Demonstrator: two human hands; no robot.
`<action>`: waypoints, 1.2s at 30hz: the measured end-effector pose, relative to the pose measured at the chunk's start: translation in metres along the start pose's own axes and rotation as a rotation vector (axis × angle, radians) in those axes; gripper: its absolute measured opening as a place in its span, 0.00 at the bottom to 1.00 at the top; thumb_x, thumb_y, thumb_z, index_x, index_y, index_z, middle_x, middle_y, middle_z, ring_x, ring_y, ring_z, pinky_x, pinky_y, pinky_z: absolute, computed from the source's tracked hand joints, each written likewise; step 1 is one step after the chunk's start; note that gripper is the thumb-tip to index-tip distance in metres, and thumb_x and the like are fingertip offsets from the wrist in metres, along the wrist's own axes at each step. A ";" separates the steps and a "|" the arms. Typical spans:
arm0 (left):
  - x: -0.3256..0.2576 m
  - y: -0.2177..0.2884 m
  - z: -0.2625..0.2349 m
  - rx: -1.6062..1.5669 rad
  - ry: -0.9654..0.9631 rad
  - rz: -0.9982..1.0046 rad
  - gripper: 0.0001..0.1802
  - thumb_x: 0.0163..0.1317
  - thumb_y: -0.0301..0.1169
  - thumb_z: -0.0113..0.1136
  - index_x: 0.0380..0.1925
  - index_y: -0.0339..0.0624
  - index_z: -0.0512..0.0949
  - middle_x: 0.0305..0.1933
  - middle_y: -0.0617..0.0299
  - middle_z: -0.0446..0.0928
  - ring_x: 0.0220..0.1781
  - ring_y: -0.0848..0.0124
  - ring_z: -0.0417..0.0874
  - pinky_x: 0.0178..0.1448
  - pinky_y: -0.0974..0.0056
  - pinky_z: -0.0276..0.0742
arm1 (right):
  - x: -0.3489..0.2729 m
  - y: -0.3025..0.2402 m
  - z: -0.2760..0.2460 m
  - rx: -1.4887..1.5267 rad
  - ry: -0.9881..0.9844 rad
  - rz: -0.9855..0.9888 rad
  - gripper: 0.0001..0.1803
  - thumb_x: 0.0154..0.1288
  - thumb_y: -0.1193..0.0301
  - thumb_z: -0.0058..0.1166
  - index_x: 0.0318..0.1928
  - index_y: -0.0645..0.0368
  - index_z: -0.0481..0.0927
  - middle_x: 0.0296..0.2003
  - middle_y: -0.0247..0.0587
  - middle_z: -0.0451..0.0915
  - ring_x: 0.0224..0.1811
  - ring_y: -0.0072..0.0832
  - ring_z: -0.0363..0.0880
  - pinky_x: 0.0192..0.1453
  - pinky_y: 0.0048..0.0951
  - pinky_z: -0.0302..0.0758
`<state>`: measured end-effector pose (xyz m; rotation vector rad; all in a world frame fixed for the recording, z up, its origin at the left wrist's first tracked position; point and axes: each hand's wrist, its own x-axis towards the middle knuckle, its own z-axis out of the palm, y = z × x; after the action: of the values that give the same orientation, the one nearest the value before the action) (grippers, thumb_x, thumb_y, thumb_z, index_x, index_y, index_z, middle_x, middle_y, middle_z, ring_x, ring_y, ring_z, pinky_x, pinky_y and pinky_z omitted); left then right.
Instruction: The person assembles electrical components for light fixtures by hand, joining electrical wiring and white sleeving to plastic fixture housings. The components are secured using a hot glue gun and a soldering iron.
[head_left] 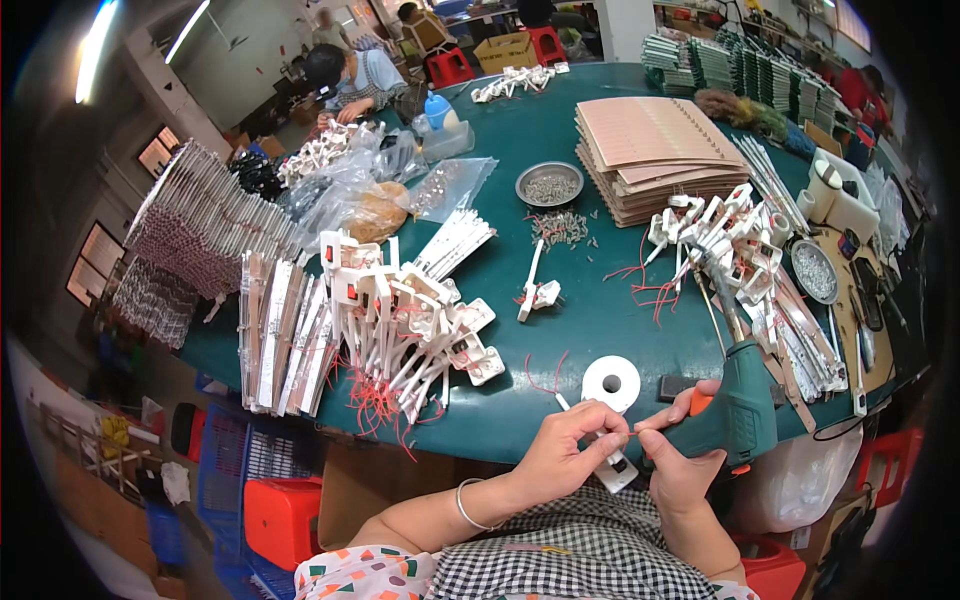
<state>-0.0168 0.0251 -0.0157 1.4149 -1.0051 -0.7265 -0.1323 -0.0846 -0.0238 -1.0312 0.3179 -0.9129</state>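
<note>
L hand (572,450) over wht pc (616,474)

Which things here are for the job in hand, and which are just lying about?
Likely the job: white plastic piece; red wire at the fingers; similar wired pieces heaped left.

Probably just lying about: clear bags; cardboard box; far red stools.
</note>
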 end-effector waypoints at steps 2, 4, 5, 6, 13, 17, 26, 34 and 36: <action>0.000 0.000 0.001 0.057 0.003 0.065 0.04 0.65 0.25 0.56 0.34 0.36 0.77 0.36 0.62 0.76 0.34 0.76 0.75 0.37 0.71 0.71 | 0.000 -0.004 0.001 0.038 0.030 0.015 0.39 0.46 0.93 0.56 0.58 0.57 0.58 0.40 0.38 0.66 0.34 0.27 0.79 0.40 0.29 0.81; 0.001 0.002 -0.002 0.178 0.006 0.180 0.03 0.64 0.24 0.56 0.33 0.37 0.77 0.33 0.62 0.75 0.30 0.75 0.74 0.36 0.71 0.71 | 0.002 -0.013 0.003 0.050 0.051 0.106 0.40 0.43 0.93 0.58 0.58 0.57 0.60 0.37 0.37 0.67 0.31 0.27 0.79 0.39 0.29 0.80; 0.000 0.002 -0.003 0.182 0.016 0.182 0.03 0.64 0.24 0.56 0.33 0.37 0.77 0.33 0.62 0.75 0.30 0.75 0.74 0.36 0.71 0.71 | 0.004 -0.016 0.001 0.052 0.041 0.108 0.40 0.43 0.93 0.58 0.58 0.57 0.60 0.37 0.37 0.67 0.31 0.27 0.79 0.39 0.29 0.80; 0.001 0.002 -0.004 0.159 0.042 0.125 0.02 0.63 0.24 0.56 0.32 0.37 0.77 0.32 0.62 0.75 0.31 0.75 0.74 0.36 0.70 0.71 | 0.007 -0.019 -0.004 0.106 0.095 0.076 0.40 0.42 0.92 0.58 0.58 0.57 0.61 0.36 0.36 0.67 0.31 0.27 0.79 0.38 0.28 0.80; 0.007 0.005 -0.016 0.055 0.114 0.001 0.03 0.64 0.23 0.56 0.32 0.35 0.77 0.31 0.65 0.75 0.34 0.79 0.75 0.36 0.73 0.70 | 0.012 -0.016 -0.008 -0.091 0.145 -0.037 0.39 0.46 0.91 0.61 0.59 0.58 0.62 0.36 0.36 0.69 0.29 0.23 0.78 0.24 0.18 0.71; 0.009 0.014 -0.019 -0.069 0.146 0.004 0.02 0.64 0.21 0.56 0.32 0.35 0.76 0.32 0.64 0.75 0.32 0.80 0.73 0.36 0.74 0.68 | 0.013 -0.004 -0.007 -0.197 0.025 -0.010 0.35 0.49 0.87 0.60 0.58 0.60 0.63 0.35 0.40 0.73 0.29 0.23 0.77 0.24 0.18 0.71; 0.010 0.019 -0.010 -0.065 0.139 -0.079 0.03 0.61 0.21 0.56 0.29 0.34 0.75 0.31 0.64 0.74 0.31 0.80 0.71 0.36 0.75 0.66 | 0.016 0.001 -0.015 -0.375 -0.290 -0.104 0.26 0.62 0.79 0.58 0.59 0.61 0.65 0.41 0.40 0.79 0.39 0.21 0.75 0.46 0.24 0.73; 0.012 0.011 -0.013 0.079 0.138 0.013 0.02 0.57 0.23 0.63 0.28 0.37 0.80 0.28 0.64 0.77 0.28 0.80 0.73 0.29 0.73 0.66 | 0.024 0.005 -0.007 -0.642 -0.246 -0.367 0.14 0.56 0.78 0.62 0.44 0.61 0.79 0.42 0.42 0.81 0.35 0.28 0.82 0.38 0.29 0.79; 0.011 0.013 -0.014 0.167 0.137 0.043 0.01 0.56 0.24 0.63 0.27 0.38 0.81 0.27 0.63 0.77 0.29 0.75 0.74 0.30 0.71 0.67 | 0.024 -0.007 -0.004 -0.790 -0.299 -0.344 0.15 0.53 0.77 0.63 0.43 0.60 0.80 0.42 0.42 0.81 0.35 0.31 0.81 0.38 0.30 0.78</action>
<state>-0.0018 0.0221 0.0001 1.5605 -1.0038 -0.5165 -0.1239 -0.1071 -0.0162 -1.9756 0.2538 -0.9346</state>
